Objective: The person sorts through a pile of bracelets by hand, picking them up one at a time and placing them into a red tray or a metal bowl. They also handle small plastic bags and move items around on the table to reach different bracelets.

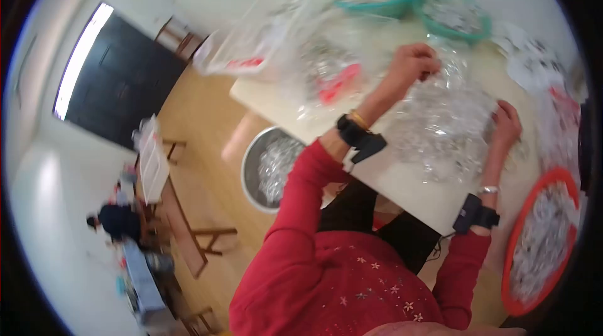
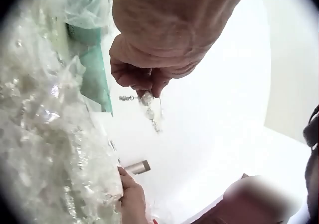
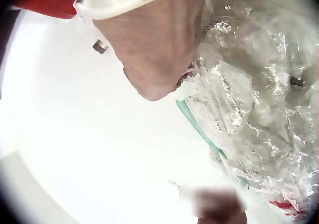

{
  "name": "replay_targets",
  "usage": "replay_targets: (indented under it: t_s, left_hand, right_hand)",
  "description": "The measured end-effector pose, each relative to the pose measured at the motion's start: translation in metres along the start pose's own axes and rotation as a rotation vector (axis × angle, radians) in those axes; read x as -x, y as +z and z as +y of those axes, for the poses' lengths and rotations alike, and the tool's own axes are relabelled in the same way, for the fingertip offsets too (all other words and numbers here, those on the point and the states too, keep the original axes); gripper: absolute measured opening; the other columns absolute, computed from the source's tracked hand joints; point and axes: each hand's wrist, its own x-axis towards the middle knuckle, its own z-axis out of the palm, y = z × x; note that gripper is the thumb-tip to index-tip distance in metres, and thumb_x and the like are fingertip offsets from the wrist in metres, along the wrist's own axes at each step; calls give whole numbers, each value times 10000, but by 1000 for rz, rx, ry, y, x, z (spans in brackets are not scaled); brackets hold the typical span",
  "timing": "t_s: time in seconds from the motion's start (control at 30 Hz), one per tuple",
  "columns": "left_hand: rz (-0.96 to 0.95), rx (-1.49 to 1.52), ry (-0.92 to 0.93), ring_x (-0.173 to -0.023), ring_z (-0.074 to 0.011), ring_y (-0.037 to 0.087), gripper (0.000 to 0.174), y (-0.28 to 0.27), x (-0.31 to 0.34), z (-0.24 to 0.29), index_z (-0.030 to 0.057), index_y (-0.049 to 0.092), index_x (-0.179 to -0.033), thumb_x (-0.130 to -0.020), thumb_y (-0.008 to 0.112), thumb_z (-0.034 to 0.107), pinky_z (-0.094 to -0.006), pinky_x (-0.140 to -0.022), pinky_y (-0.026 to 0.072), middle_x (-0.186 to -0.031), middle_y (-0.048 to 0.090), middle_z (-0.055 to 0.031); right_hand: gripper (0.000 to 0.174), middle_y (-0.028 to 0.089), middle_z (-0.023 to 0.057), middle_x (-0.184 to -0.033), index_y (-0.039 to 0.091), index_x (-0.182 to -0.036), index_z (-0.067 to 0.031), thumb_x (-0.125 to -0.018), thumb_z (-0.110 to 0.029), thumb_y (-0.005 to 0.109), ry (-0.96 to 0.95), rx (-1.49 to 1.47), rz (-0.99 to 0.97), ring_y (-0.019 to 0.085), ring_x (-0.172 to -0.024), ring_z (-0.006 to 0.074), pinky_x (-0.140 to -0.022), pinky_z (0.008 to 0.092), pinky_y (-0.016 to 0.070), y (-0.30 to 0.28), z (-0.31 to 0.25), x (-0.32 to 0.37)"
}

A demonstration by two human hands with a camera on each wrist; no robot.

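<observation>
In the left wrist view, my left hand pinches a small shiny linked piece with bead-like metal parts, one short part sticking out to the side. In the head view that hand is above the far edge of a heap of clear plastic packets on the white table. My right hand is at the heap's right edge. Seen from the right wrist, its fingers curl against the clear plastic, with the fingertips mostly hidden.
Two green baskets of packets stand at the back. A red-orange basket is at the right, and a metal basin of packets stands below the table's left edge. Bags with red print lie left. Another person is far off.
</observation>
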Motion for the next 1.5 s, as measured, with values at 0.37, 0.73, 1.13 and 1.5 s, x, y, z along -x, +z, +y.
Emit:
replay_targets:
  t_s: [0.37,0.73,1.13,1.5]
  left_hand:
    - [3,131,61,-581,-90,555,143,-16,23,-23,-6,598,-885,-762,600,68,-247,-539,462,-677,596,-35]
    - [-152,108,-54,-565,-69,473,138,-62,12,-42,17,598,-797,-737,637,135,-225,-509,367,-624,518,1]
    - [-102,322,-126,-615,-136,590,173,-59,10,-44,-28,603,-942,-794,589,59,-248,-590,475,-755,623,-72]
    - [-320,-651,727,-806,-251,592,232,-36,134,-16,18,602,-924,-711,637,101,-318,-723,470,-911,615,-136]
  right_hand:
    - [271,639,53,-913,599,-1103,-6,-883,-153,545,-178,-120,-262,567,-780,129,-718,240,461,49,-95,82]
    - [86,516,3,-667,583,-775,-19,-825,-89,578,134,-177,-411,474,-582,80,-537,221,396,100,-108,83]
    - [139,598,34,-731,617,-876,10,-824,-117,600,210,-316,-407,547,-645,103,-606,230,443,118,-101,78]
    - [162,571,39,-642,580,-736,-16,-801,-150,643,131,-303,-313,537,-553,107,-524,236,445,110,-94,78]
